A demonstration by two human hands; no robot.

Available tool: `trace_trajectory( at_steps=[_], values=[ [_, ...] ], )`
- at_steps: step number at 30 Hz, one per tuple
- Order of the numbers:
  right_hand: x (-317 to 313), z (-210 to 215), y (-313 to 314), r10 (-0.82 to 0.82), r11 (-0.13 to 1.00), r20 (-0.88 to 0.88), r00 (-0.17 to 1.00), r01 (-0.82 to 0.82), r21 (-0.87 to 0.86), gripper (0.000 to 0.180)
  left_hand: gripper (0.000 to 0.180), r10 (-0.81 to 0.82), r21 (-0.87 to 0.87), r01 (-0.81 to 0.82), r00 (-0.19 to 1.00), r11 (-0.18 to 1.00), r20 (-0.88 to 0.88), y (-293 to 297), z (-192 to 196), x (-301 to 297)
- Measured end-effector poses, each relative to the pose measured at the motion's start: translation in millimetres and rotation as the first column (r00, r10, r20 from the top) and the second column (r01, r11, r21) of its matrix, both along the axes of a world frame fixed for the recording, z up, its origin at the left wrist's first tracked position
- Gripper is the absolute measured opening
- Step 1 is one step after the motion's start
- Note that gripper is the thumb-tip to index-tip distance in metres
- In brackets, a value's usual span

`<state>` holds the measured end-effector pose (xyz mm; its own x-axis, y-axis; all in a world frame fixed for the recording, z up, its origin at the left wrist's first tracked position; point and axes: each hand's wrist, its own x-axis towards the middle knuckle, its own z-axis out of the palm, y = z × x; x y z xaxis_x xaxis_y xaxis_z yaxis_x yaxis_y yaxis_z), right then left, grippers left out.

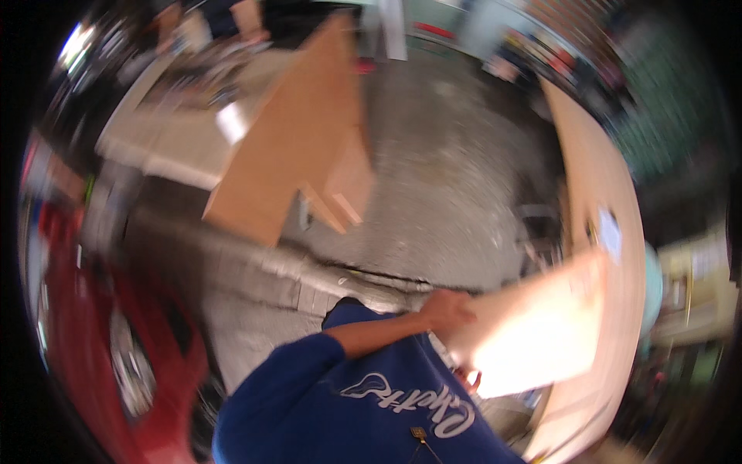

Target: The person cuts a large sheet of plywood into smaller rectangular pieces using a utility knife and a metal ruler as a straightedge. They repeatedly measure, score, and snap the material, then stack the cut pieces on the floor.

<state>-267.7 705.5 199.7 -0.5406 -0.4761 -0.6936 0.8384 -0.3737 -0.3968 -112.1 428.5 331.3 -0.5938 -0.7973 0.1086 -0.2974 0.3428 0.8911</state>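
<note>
A flat, light wooden board [533,332] is tilted in front of me on the right, with strong light glaring on its face. My left hand [448,311] is closed on its upper left corner, the arm reaching across my body. Lower down, at the near edge of the same board, a little of my right hand [470,380] shows with its fingers curled against the edge; the rest is hidden. The board's far end overlaps a long wooden worktop [607,185], and I cannot tell whether it rests on it. Motion blurs the picture.
Brown wooden panels [301,131] stand joined at an angle ahead, beside a table [209,158] strewn with tools. A co-worker's hands [251,27] are at that table's far side. A red car [158,387] is at the left. A pale rectangular item [609,230] lies on the worktop.
</note>
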Motion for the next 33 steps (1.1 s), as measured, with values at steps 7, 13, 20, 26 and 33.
trace_trajectory(
  at_steps=[7,13,20,26,33],
  values=[
    [-6,25,-16,-0.334,0.938,-0.206,0.920,0.345,0.019,0.024,0.032,0.072,0.381,-0.007,0.985,0.925,-0.158,-21,-30,-3],
    [-50,70,-5,-0.275,0.960,-0.462,0.843,0.216,-0.178,0.033,0.033,0.111,0.627,0.076,0.961,0.776,-0.254,-6,-44,-45],
    [-137,70,83,-0.313,0.948,-0.559,0.768,0.289,-0.134,0.024,0.039,0.058,0.751,0.196,0.953,0.631,-0.297,63,-43,-152],
    [-251,58,192,-0.341,0.900,-0.530,0.776,0.433,0.056,0.016,0.045,-0.047,0.725,0.245,0.958,0.644,-0.283,150,-58,-307],
    [-325,54,277,-0.666,0.739,-0.455,0.592,0.606,-0.294,0.038,0.051,-0.083,0.849,0.245,0.969,0.468,-0.234,253,-64,-433]
  ],
)
